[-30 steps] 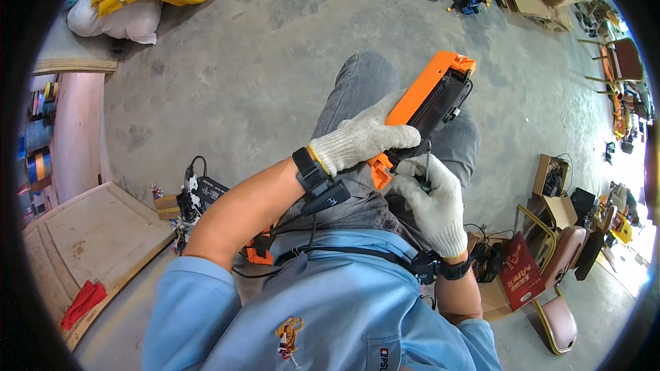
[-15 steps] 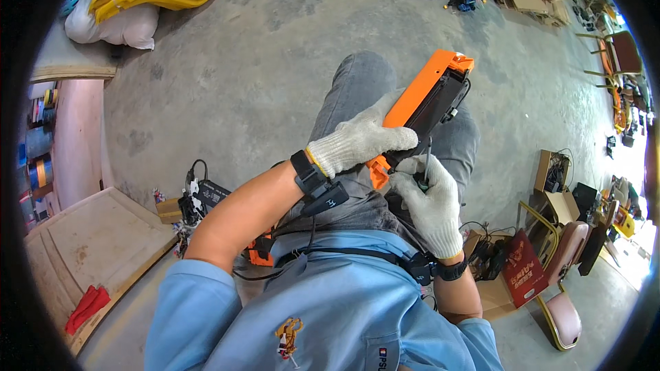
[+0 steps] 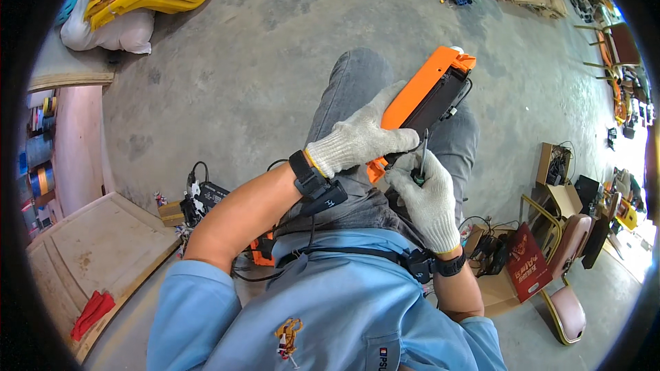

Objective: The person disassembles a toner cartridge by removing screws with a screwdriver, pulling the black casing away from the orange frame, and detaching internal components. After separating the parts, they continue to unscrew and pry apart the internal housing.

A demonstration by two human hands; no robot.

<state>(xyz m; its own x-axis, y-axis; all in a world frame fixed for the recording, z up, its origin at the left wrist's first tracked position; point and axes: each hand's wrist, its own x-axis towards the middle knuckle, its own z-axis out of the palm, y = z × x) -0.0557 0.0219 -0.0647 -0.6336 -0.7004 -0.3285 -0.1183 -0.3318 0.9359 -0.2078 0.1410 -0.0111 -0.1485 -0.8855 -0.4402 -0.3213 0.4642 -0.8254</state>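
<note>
Orange case (image 3: 421, 89) is sitting over the lap, slanted across the gap between the knees, far end pointing up and to the right. Its long orange side faces left and the black part (image 3: 433, 99) faces right, with a thin wire (image 3: 462, 97) running along that edge.

Both hands are in knit gloves. Left hand (image 3: 364, 134) is wrapped around the case near its lower end, thumb laid across the black part. Right hand (image 3: 430, 196) is just below, pinching a screwdriver (image 3: 424, 154) between thumb and fingers, shaft pointing up. Tip's right by the black part, but can't tell if it's actually touching.

Legs are in grey jeans (image 3: 347, 86), concrete floor (image 3: 227, 89) all round. Over to the left there's a red cloth (image 3: 93, 312) on a wooden board (image 3: 117, 244), and off to the right a red box (image 3: 528, 264) beside a chair (image 3: 565, 312).
</note>
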